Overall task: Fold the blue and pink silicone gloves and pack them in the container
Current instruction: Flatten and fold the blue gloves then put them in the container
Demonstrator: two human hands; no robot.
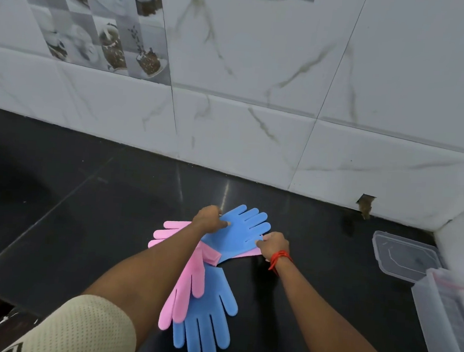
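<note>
Several silicone gloves lie crossed on the black counter. A blue glove (pixel 241 230) lies on top at the far side, fingers pointing away. My left hand (pixel 209 219) pinches its left edge near the thumb. My right hand (pixel 274 245) grips its right edge. A pink glove (pixel 168 232) shows under my left forearm, fingers pointing left. Another pink glove (pixel 187 290) lies over a second blue glove (pixel 206 322), both with fingers pointing toward me. The clear plastic container (pixel 448 315) stands at the right edge.
A clear lid (pixel 403 258) lies flat on the counter beside the container. A white marble-tiled wall (pixel 258 122) runs along the back of the black counter (pixel 82 205). The counter's front edge is at the lower left.
</note>
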